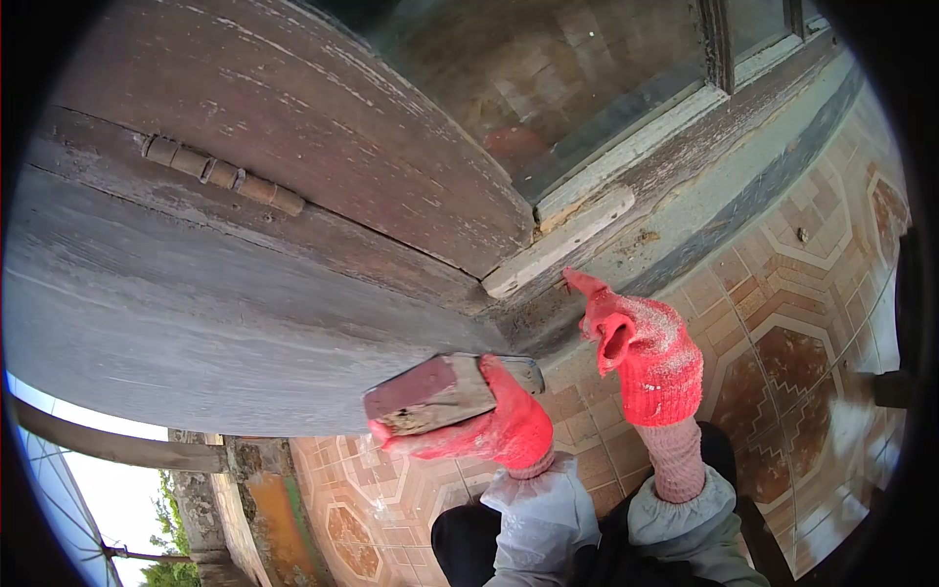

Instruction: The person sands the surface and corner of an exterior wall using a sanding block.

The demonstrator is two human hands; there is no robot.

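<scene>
My left hand (509,421), in a dusty red knit glove, grips a worn wooden block (425,396) with a dark red face; the block's underside is hidden. It is beside the lower edge of the grey painted wall panel (245,323). My right hand (641,342), in a matching glove dusted with white powder, has its index finger stretched toward the wooden sill (587,274). The other fingers are partly curled, and I see nothing held in them. A pale wooden strip (562,245) lies along the sill, just beyond that fingertip.
Above is a weathered brown wooden panel (293,117) with a rusty hinge (223,176). A glass pane (548,78) sits in the frame at upper right. Patterned tile floor (626,450) lies below, and my knees are near both forearms. A stained post (279,509) stands at lower left.
</scene>
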